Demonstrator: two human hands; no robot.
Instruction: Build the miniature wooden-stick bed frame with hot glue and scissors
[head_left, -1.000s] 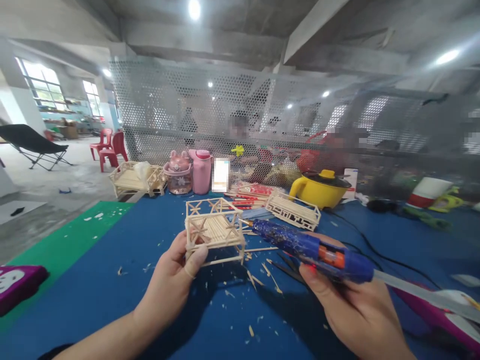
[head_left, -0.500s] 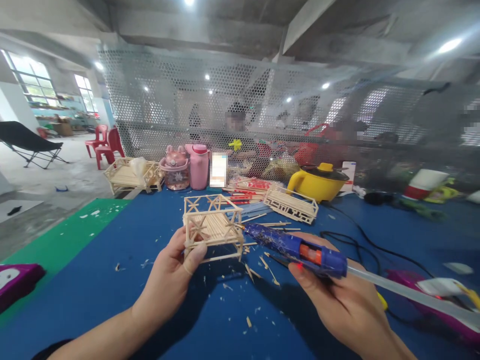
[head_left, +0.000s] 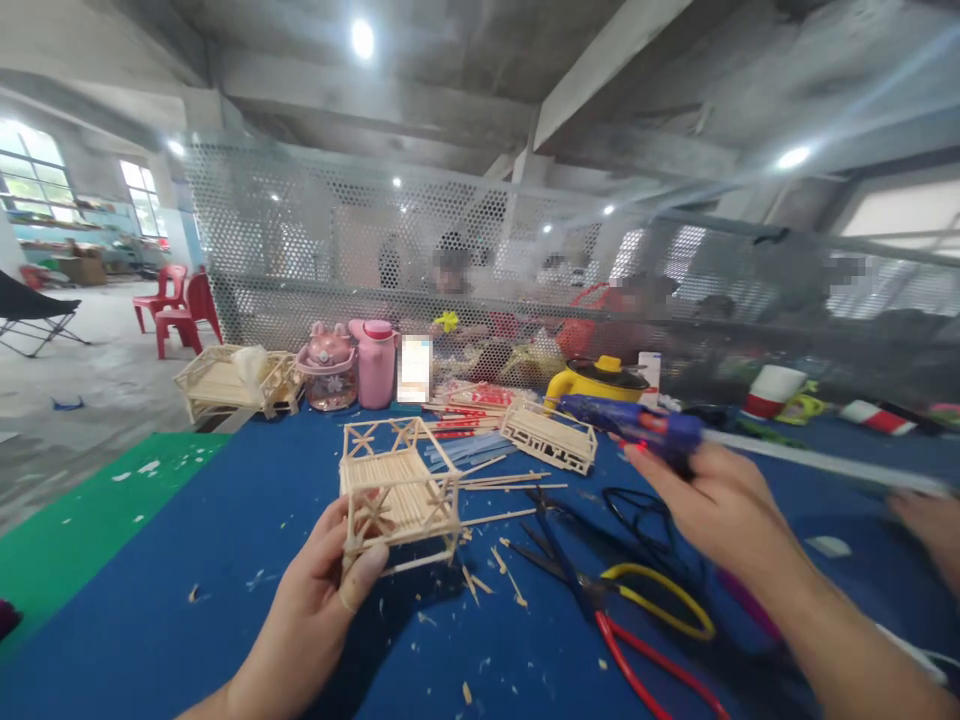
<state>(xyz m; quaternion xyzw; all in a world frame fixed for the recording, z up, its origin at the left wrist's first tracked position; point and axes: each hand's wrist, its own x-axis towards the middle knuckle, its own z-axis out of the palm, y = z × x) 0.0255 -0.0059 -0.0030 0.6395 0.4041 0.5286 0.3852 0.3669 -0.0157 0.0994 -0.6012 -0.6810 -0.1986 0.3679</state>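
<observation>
Stick-built frame (head_left: 397, 490), a small open box of thin wooden sticks, is held above the blue table (head_left: 225, 560), pinched at its near left corner by the left hand (head_left: 326, 595), thumb pressed on the front. Its right side stands free, with scissors (head_left: 600, 590) and loose sticks (head_left: 510, 480) on the table just beside. The right hand (head_left: 712, 500) has lifted away to the right since a second ago, fingers wrapped around the blue glue gun (head_left: 637, 425), whose nozzle then sat at the frame. A perforated screen (head_left: 337, 250) backs the table.
</observation>
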